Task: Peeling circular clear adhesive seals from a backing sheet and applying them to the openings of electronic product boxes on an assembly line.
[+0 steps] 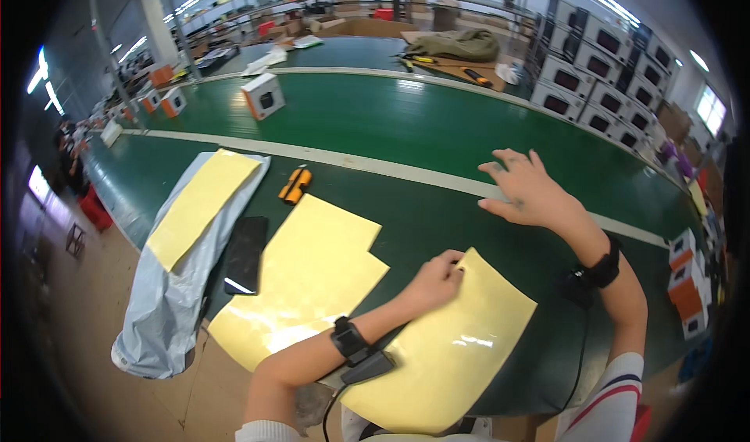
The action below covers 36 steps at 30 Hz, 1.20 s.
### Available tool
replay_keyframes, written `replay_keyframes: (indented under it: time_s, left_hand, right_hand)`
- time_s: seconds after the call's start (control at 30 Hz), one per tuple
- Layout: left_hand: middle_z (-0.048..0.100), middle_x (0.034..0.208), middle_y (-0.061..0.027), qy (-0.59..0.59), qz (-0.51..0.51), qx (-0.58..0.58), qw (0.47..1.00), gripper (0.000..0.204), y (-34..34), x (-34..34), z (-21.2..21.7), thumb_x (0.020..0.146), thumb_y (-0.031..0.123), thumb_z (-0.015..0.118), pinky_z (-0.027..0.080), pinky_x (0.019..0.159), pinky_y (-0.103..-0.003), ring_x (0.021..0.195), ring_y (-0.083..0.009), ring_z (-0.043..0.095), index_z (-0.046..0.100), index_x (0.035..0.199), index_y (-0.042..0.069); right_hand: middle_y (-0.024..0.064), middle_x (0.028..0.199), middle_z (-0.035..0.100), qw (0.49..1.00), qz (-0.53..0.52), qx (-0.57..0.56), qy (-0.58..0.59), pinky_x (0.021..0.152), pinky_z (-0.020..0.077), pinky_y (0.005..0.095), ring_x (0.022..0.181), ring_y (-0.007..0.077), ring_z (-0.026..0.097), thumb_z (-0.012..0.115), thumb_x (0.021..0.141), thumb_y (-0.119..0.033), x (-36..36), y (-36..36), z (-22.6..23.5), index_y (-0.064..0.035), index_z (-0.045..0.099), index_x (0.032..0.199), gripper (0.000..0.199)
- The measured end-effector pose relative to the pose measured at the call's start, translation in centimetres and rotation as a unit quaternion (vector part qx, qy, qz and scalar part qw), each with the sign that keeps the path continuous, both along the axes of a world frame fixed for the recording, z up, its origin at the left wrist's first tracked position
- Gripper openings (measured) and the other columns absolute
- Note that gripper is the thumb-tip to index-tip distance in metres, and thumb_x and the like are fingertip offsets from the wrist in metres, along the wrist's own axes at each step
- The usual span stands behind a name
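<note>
My left hand (437,283) is closed on the upper left edge of a glossy yellow sheet (469,329), which lies over the near table edge and toward my body. My right hand (525,190) hovers with fingers spread and nothing in it, beyond the sheet and near the white strip. Left of the held sheet lie more glossy yellow sheets (312,262), partly under my left forearm. A black phone (247,254) rests at their left edge. An orange and black box cutter (295,184) sits just past them.
At the left, a yellow strip (205,204) lies on a grey-white plastic bag (164,317) hanging over the table edge. A white and orange box (263,97) stands on the green conveyor belt (391,114). Boxes are stacked at back right (601,63) and near right (687,286).
</note>
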<state>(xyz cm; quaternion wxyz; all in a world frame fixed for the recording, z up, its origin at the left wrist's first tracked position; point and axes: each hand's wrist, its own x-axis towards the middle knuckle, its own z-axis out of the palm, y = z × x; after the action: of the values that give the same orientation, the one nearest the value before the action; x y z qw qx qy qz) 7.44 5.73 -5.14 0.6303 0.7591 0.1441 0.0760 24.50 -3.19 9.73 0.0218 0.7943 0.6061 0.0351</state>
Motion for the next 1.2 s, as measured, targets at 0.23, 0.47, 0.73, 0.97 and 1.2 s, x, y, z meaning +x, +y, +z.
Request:
replay_keyframes:
  time_s: [0.23, 0.47, 0.73, 0.97, 1.2]
  left_hand:
    - [0.064, 0.082, -0.0209, -0.063, 0.048, 0.025, 0.997, 0.031, -0.3, 0.6, -0.8, 0.088, 0.009, 0.049, 0.049, 0.068, -0.038, 0.074, -0.0317, 0.064, 0.048, 0.118, -0.001]
    - [0.06, 0.098, -0.0276, -0.16, 0.004, -0.018, 0.987, 0.034, -0.8, 3.2, -4.7, 0.086, 0.007, 0.046, 0.047, 0.083, -0.044, 0.097, -0.0428, 0.059, 0.047, 0.119, -0.002]
    - [0.059, 0.1, -0.0276, -0.206, -0.133, -0.015, 0.969, 0.035, 2.2, 2.3, -2.8, 0.086, 0.008, 0.046, 0.046, 0.085, -0.043, 0.099, -0.0423, 0.058, 0.046, 0.12, -0.002]
    - [0.059, 0.102, -0.0276, -0.197, -0.131, -0.008, 0.972, 0.036, 4.5, 0.2, -2.4, 0.086, 0.008, 0.046, 0.046, 0.086, -0.043, 0.101, -0.0419, 0.057, 0.046, 0.12, -0.002]
    - [0.058, 0.104, -0.0276, -0.203, -0.141, -0.014, 0.969, 0.036, 4.4, 0.4, -2.2, 0.086, 0.008, 0.046, 0.045, 0.087, -0.043, 0.102, -0.0414, 0.057, 0.046, 0.12, -0.002]
  right_hand:
    - [0.0284, 0.138, 0.036, 0.985, 0.089, -0.14, 0.036, 0.104, 0.0221, 0.0649, 0.13, 0.0415, 0.034, 0.064, 0.078, -0.046, -4.3, 18.5, -2.0, -0.0043, 0.042, 0.135, 0.074]
    - [0.0241, 0.143, 0.031, 0.991, 0.033, -0.119, -0.046, 0.103, 0.0229, 0.066, 0.132, 0.0408, 0.031, 0.067, 0.075, -0.049, -7.7, 41.5, 0.2, -0.007, 0.031, 0.142, 0.087]
    - [0.0241, 0.148, 0.023, 0.991, -0.066, 0.105, 0.043, 0.098, 0.0235, 0.0715, 0.135, 0.045, 0.023, 0.064, 0.071, -0.065, -8.5, 56.8, -0.8, -0.0248, 0.03, 0.145, 0.091]
    - [0.0221, 0.152, 0.011, 0.996, 0.007, 0.087, 0.031, 0.103, 0.0117, 0.0701, 0.139, 0.0441, 0.006, 0.057, 0.081, -0.059, -13.3, 56.8, -7.2, -0.0184, 0.055, 0.128, 0.062]
    - [0.0211, 0.142, 0.033, 0.973, 0.004, 0.229, 0.039, 0.103, 0.0252, 0.061, 0.129, 0.0379, 0.036, 0.059, 0.084, -0.047, -9.1, 58.1, -6.3, -0.0181, 0.043, 0.137, 0.063]
